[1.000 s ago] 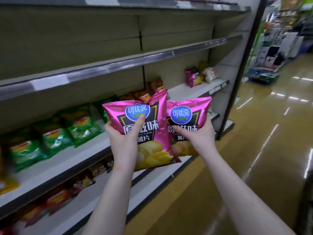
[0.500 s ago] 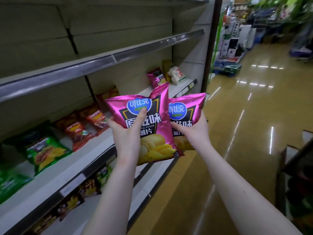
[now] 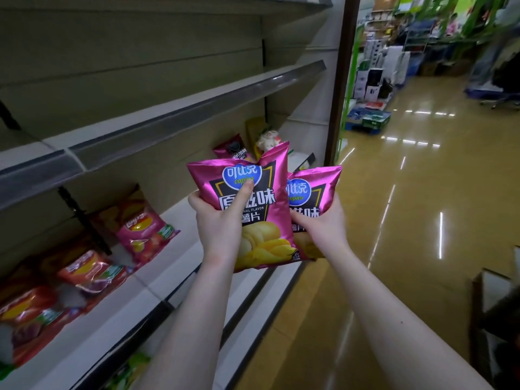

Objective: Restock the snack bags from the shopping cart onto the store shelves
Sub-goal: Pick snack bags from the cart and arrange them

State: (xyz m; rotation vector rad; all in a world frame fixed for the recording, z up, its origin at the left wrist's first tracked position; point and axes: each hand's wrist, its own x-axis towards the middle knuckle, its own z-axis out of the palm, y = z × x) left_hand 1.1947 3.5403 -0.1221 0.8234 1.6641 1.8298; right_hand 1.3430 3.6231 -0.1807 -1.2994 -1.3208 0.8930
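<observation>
Both hands are full here. The left hand (image 3: 219,229) grips a shiny pink chip bag (image 3: 261,215) by its lower left side, thumb pressed flat across the front print and the other fingers wrapped round the back, where they can't be seen. The right hand (image 3: 323,229) holds a second pink bag (image 3: 315,190) the same way from the other side: thumb on the front, fingers curled behind. The first bag sits in front and overlaps the left edge of the second, and both are upright with the labels facing the camera.

The two bags are up in the air in front of the shelving, near the far end of the middle shelf (image 3: 168,266), not resting on anything. On that shelf, off to the left, a pink Lay's bag (image 3: 143,229) leans back, with a bunch of orange-red bags (image 3: 90,271) further left, pretty blurry. Just behind the held bags, at the shelf's far end, there's a dark red bag (image 3: 233,149) and a whitish one (image 3: 267,139). The upper shelf (image 3: 197,108) runs above it. A green bag (image 3: 132,367) peeks out lower down. The glossy floor (image 3: 408,220) stretches away on the right.
</observation>
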